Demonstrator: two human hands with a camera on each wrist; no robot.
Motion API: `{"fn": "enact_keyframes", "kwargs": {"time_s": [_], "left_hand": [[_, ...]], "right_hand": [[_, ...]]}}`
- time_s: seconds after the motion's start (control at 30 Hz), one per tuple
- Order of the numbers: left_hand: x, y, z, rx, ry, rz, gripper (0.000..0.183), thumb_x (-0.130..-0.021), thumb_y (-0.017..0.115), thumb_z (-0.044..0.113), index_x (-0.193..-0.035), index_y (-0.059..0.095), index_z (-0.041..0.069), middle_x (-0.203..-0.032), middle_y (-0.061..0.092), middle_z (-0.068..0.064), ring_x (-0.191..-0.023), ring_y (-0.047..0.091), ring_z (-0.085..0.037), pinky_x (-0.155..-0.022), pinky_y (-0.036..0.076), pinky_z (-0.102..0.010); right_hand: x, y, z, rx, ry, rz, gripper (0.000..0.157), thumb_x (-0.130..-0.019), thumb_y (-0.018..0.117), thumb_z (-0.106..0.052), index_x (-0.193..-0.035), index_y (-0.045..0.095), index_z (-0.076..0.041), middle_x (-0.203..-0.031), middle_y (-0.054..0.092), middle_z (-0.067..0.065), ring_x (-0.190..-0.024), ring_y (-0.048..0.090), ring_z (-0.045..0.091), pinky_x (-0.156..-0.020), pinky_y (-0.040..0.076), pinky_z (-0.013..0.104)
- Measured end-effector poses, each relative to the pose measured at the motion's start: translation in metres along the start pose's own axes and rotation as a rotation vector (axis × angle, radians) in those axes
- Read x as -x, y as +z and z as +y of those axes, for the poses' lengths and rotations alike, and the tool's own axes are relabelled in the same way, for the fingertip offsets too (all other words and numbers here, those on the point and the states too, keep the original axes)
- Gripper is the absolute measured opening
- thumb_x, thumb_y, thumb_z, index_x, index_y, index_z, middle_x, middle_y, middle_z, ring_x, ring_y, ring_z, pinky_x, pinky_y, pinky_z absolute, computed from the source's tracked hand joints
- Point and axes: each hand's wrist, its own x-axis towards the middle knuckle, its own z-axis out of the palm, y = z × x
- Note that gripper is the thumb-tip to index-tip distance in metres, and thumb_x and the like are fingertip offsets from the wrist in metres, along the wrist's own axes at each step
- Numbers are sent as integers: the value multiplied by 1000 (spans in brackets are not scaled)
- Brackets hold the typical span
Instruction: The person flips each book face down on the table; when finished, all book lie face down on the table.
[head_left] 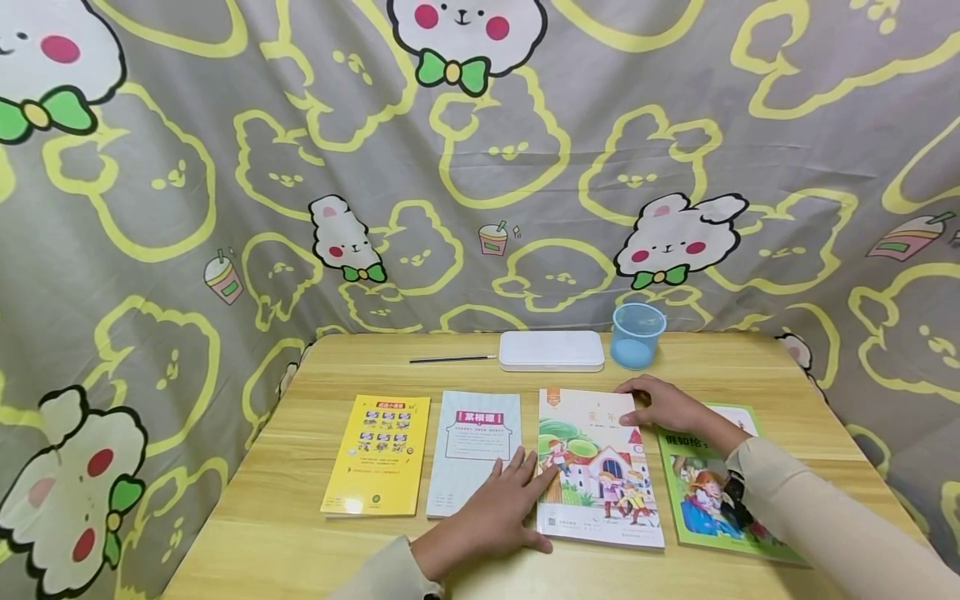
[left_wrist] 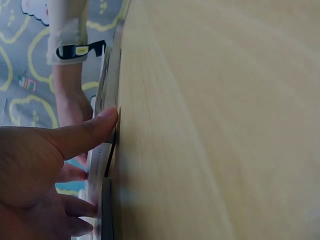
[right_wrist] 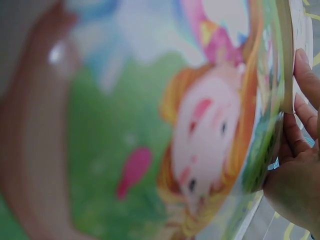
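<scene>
Fingers spread, the left hand (head_left: pixel 501 508) touches the 童年 book (head_left: pixel 596 479). The right hand (head_left: pixel 666 408), loosely bent, touches its upper-right corner.

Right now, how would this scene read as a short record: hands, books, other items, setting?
Left hand: at the lower left edge of the white illustrated book
Right hand: touching that book near its upper right corner
Book to its right: green book
Books to its left: pale blue book, yellow book
Behind: slim pen or brush, white case, blue cup
Setting: wooden table, patterned curtain
</scene>
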Motion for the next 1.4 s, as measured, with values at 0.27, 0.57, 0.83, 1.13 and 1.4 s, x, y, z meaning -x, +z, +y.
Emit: {"fn": "enact_keyframes", "kwargs": {"time_s": [0.27, 0.57, 0.83, 1.13, 1.4], "left_hand": [[-2, 1, 2, -1, -6, 2, 102, -82, 81, 56, -164, 30, 23, -167, 27, -19, -157, 19, -34, -126, 22, -55], [-3, 2, 0, 97, -5, 23, 103, -80, 86, 49, -163, 33, 20, -167, 25, -21, -157, 18, -32, -126, 20, -55], [-4, -1, 0, 202, -13, 43, 102, -78, 89, 44, -161, 36, 15, -167, 24, -20, -157, 18, -31, -126, 20, -53], [-2, -8, 3, 352, -41, 74, 100, -78, 91, 38, -159, 39, 12, -168, 23, -15, -156, 23, -32, -125, 26, -49], [-2, -6, 3, 546, -17, 151, 100, -77, 93, 28, -159, 39, 9, -168, 23, -13, -152, 33, -33, -123, 31, -45]], "right_hand": [[0, 1, 0, 10, -5, 5, 53, -90, 81, -32, -132, 66, -2, -136, 55, 23, -130, 49, 43, -109, 41, 62], [1, 0, -2, 10, -5, 0, 55, -91, 81, -31, -133, 64, -1, -137, 54, 24, -130, 48, 44, -108, 42, 62], [1, 0, -1, 11, -7, -5, 54, -92, 80, -31, -133, 63, -1, -138, 54, 25, -129, 49, 43, -107, 43, 60], [1, -1, -3, 16, 5, -7, 54, -92, 79, -32, -134, 64, -1, -139, 53, 26, -132, 47, 45, -109, 41, 62], [2, -2, -2, 22, -3, -8, 55, -92, 79, -32, -134, 63, -1, -139, 54, 26, -131, 48, 45, -108, 42, 62]]}}
